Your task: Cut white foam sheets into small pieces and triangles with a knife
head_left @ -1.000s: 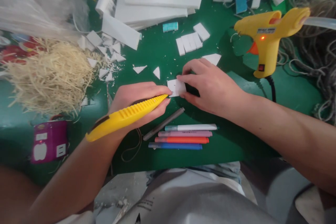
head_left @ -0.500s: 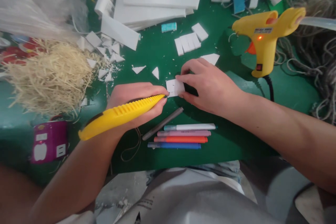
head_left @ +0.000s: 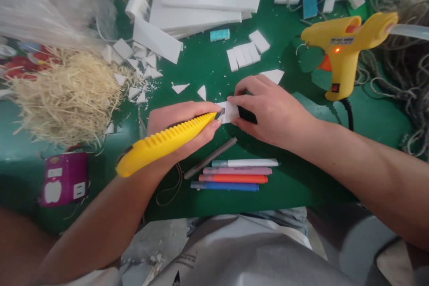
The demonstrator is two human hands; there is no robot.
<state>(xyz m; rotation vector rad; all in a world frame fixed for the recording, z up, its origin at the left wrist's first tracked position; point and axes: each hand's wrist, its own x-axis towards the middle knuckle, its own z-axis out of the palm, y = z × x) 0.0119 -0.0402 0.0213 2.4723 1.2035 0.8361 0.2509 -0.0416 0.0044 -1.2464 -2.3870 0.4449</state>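
A yellow utility knife is gripped in my left hand, its blade tip resting at a small white foam piece. My right hand pinches the right end of that piece between thumb and fingers, against the green table. Part of the foam is hidden by my fingers. Beyond it stand several cut white blocks in a row, with a loose one at their upper right. Two small foam scraps lie beyond my left hand.
Several pens lie near the front edge. On the right rests a yellow glue gun with its cord, beside grey rope. Straw and a purple box occupy the left; white foam sheets lie at the back.
My left hand and the knife have moved slightly right and up, so the blade now reaches over the foam piece. My right hand still holds the piece. The whole view has shifted a little.
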